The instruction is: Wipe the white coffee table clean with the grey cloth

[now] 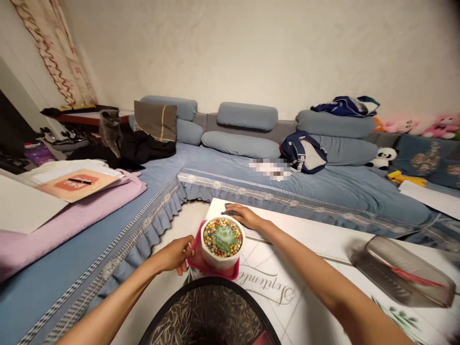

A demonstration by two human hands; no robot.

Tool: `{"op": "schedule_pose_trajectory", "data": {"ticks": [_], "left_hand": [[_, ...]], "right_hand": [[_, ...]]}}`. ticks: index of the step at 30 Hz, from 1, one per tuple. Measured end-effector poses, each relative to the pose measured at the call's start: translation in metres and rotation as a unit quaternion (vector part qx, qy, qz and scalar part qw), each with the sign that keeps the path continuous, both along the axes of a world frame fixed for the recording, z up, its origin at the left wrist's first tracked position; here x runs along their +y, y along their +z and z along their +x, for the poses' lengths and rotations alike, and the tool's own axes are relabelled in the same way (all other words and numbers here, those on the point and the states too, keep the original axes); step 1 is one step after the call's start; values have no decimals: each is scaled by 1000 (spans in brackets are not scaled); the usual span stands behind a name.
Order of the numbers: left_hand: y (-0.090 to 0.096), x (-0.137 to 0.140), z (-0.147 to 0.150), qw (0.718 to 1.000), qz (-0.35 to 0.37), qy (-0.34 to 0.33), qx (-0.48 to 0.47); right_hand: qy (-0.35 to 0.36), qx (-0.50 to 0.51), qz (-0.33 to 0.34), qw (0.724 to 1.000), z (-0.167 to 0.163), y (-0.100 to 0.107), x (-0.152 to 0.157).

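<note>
A white pot [219,259] stands on a pink square tray [197,258] on the table. Inside it, a green succulent [224,238] sits among multicoloured round pebbles. My left hand [178,255] is closed at the tray's left edge, thumb and fingers pinching it. Just behind the pot, my right hand [246,216] rests low over the tabletop, its fingers bent over a small dark thing I cannot make out. In front of the pot is a black-rimmed bin [212,311] with a patterned inside.
The white table [294,239] carries a translucent grey container [406,273] at its right. A blue sofa [230,167] wraps behind and left, bearing a backpack [304,151], cushions and a pink cloth [122,191] under papers. A grey cat [110,129] sits at the far left.
</note>
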State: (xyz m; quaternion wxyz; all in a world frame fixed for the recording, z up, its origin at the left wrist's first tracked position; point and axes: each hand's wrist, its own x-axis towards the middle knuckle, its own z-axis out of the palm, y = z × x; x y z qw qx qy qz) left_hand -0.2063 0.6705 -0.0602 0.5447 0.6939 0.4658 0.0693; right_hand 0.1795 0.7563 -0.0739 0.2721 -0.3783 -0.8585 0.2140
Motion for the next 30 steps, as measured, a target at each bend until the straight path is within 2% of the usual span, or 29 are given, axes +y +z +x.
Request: {"op": "schedule_pose_trajectory", "data": {"ticks": [4,6,7,10,13,15,17,18,21,24,27,29,30], "left_hand": [[1,-1,1,1000,-7,-3,-6],[1,-1,2,1000,-18,-4,-12],[2,0,2,1000,-21,-4,-13],[3,0,3,1000,-25,-3,-12],[5,0,2,999,-31,10,-5],[8,0,3,999,-32,12,2],[11,0,3,1000,-30,6,7],[13,0,3,1000,-27,3,10],[15,1,4,1000,-23,-5,16],[13,1,3,1000,-21,-13,12],[8,2,1,1000,-23,-6,7],[5,2,1,1000,-21,-3,8],[3,2,1,1000,-19,-3,11]], "right_hand": [[-135,-19,-24,990,83,-10,-60],[-200,-35,-19,979,97,-13,-66],[-220,-40,-9,975,94,-15,-60],[-204,-34,19,978,45,-19,-14],[-132,-19,22,991,-30,-20,46],[-90,-12,18,996,-66,-17,75],[-61,-10,12,998,-79,-12,88],[-55,-10,10,998,-75,-9,87],[-73,-14,7,997,-24,-7,54],[-150,-22,6,988,66,-8,-12],[-319,-43,-4,947,151,-4,-76],[-398,-52,-2,916,178,0,-99],[-414,-54,1,909,178,1,-102]]}}
